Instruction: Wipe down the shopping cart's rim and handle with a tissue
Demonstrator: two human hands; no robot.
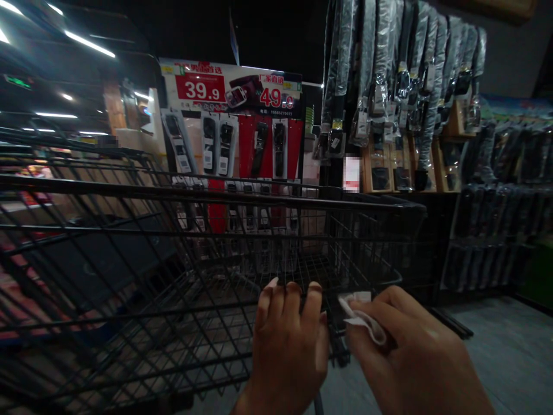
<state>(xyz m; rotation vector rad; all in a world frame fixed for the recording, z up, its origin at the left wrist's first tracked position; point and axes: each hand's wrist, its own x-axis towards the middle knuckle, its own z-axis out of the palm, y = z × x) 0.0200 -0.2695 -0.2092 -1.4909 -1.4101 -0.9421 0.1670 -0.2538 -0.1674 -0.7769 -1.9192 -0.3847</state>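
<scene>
A dark wire shopping cart (242, 199) stands side-on right in front of me. My left hand (290, 337) is at its lower wire side, back of the hand towards me, with the fingers bent over the wires and the fingertips hidden. A small pale spot shows by its outermost finger; I cannot tell what it is. To the right, my right hand (417, 349) pinches a crumpled white tissue (367, 326) between thumb and fingers, close to the cart's lower corner. Part of the tissue is hidden inside the grip.
Behind the cart, packaged belts (227, 144) hang under a price sign (263, 92). More plastic-wrapped belts (382, 63) hang at upper right above wooden boxes (380, 167). A dark bin-like box (108, 259) shows through the wires at left. Grey floor (496, 334) lies at right.
</scene>
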